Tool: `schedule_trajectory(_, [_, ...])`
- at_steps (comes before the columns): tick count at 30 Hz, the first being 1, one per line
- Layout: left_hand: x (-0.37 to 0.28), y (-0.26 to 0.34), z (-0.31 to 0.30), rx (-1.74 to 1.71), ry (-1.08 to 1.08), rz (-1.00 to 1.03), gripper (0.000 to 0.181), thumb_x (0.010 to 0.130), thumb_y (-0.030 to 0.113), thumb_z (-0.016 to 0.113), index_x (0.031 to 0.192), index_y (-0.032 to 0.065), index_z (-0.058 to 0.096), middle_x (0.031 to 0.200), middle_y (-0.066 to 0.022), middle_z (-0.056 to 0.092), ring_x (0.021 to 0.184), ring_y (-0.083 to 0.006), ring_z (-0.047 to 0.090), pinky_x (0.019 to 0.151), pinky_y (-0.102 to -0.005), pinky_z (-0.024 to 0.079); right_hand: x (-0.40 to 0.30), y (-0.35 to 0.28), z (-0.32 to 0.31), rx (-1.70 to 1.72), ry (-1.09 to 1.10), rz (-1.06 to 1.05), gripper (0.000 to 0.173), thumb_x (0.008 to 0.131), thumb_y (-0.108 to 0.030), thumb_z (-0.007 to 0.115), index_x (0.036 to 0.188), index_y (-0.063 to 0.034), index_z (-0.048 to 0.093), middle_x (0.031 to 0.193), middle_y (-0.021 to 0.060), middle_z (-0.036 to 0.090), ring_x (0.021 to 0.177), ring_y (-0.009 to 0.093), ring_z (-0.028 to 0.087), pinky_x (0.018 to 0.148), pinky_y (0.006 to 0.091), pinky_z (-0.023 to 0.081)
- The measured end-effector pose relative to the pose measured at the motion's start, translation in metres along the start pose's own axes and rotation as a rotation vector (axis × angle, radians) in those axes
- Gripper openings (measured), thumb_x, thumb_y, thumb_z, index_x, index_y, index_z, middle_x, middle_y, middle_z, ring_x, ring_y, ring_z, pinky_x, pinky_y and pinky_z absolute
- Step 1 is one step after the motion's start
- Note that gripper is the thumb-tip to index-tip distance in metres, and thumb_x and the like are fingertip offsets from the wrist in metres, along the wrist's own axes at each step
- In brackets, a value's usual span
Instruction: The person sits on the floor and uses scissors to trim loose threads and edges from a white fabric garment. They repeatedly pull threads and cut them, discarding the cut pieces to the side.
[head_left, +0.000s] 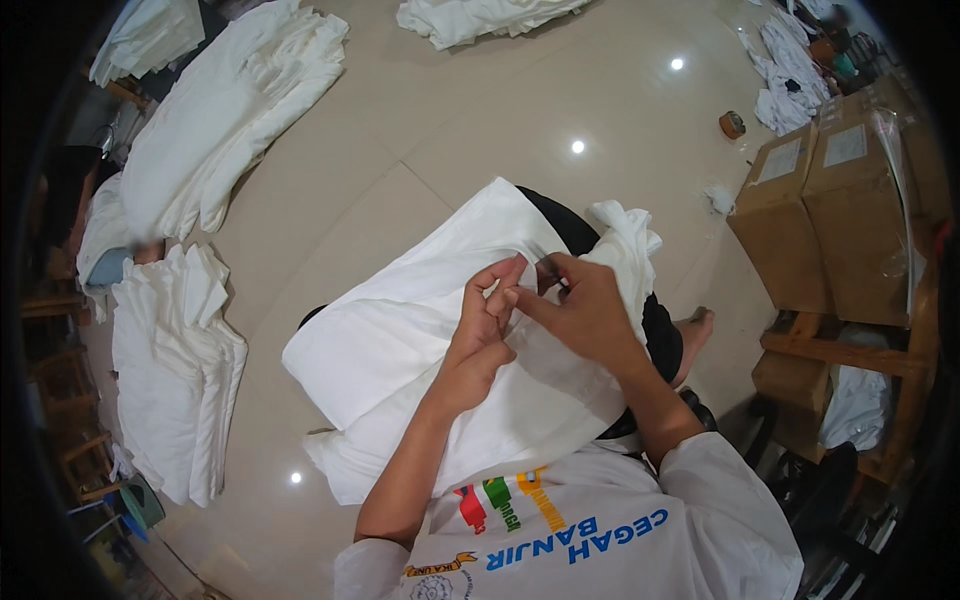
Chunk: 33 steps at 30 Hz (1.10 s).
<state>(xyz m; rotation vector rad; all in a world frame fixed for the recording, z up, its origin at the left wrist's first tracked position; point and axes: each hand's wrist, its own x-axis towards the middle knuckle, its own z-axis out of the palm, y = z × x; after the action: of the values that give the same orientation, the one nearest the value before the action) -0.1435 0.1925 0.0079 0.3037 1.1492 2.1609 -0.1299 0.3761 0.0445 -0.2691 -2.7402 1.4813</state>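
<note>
A large white cloth (390, 360), seemingly a garment, lies spread over my lap and black-clad legs. My left hand (484, 330) pinches a raised fold of it between thumb and fingertips, near the middle of the lap. Close against it on the right, my right hand (589, 307) grips a small dark tool (563, 284), perhaps thread snips, mostly hidden by the fingers. Its thumb reaches to the left fingertips at the fold. More bunched white cloth (630, 240) hangs beyond my right hand, over the right knee.
Folded white cloth piles lie at the upper left (232, 112), left (176, 375) and far edge (480, 19) of the tiled floor (420, 127). Cardboard boxes (855, 225) stand on a wooden rack (840, 352) at right. A tape roll (732, 125) lies near them.
</note>
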Motion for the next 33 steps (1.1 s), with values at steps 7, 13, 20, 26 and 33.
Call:
schedule_trajectory(7, [0.002, -0.006, -0.016, 0.345, 0.276, 0.141, 0.067, 0.088, -0.01, 0.045, 0.152, 0.0063, 0.033, 0.153, -0.0154, 0.047, 0.144, -0.0265, 0.046, 0.118, -0.0402, 0.036, 0.001, 0.009, -0.003, 0.683, -0.189, 0.4, 0.016, 0.101, -0.021, 0.073, 0.094, -0.0086, 0.064, 0.063, -0.0094, 0.045, 0.051, 0.001, 0.035, 0.046, 0.023, 0.026])
schedule_trajectory(13, [-0.002, 0.011, -0.012, 0.645, 0.2, 0.053, 0.049, 0.091, -0.002, 0.069, 0.136, 0.0047, 0.05, 0.136, -0.0088, 0.06, 0.114, -0.0192, 0.062, 0.097, -0.0349, 0.05, 0.001, 0.009, -0.005, 0.891, -0.166, 0.439, 0.016, 0.103, -0.019, 0.069, 0.094, -0.0102, 0.059, 0.063, -0.0108, 0.038, 0.049, 0.0, 0.029, 0.044, 0.0228, 0.023])
schedule_trajectory(20, [-0.009, 0.005, -0.007, 0.976, 0.253, 0.175, 0.029, 0.088, -0.001, 0.071, 0.115, 0.005, 0.062, 0.109, -0.0103, 0.066, 0.093, -0.0249, 0.065, 0.083, -0.0353, 0.054, -0.003, -0.006, -0.003, 0.524, -0.116, 0.279, 0.025, 0.092, -0.014, 0.08, 0.105, 0.0033, 0.068, 0.089, -0.0026, 0.065, 0.076, 0.003, 0.054, 0.066, 0.0208, 0.045])
schedule_trajectory(26, [-0.043, 0.019, -0.072, 1.37, 0.364, 0.116, 0.043, 0.073, -0.013, 0.061, 0.113, 0.0033, 0.066, 0.115, -0.0156, 0.069, 0.114, -0.0387, 0.062, 0.101, -0.0457, 0.048, 0.001, 0.002, -0.011, 0.084, 0.362, -0.156, 0.009, 0.088, 0.0, 0.071, 0.096, 0.0016, 0.07, 0.075, -0.0041, 0.059, 0.065, 0.002, 0.046, 0.055, 0.0208, 0.035])
schedule_trajectory(33, [-0.105, 0.06, -0.119, 1.581, 0.594, 0.202, 0.034, 0.078, -0.013, 0.065, 0.107, 0.0039, 0.073, 0.104, -0.0134, 0.073, 0.102, -0.0359, 0.065, 0.091, -0.0461, 0.05, 0.035, 0.009, -0.027, 0.467, 0.098, 0.323, 0.013, 0.09, -0.007, 0.072, 0.1, 0.0018, 0.071, 0.073, -0.0052, 0.056, 0.061, 0.002, 0.044, 0.053, 0.0225, 0.033])
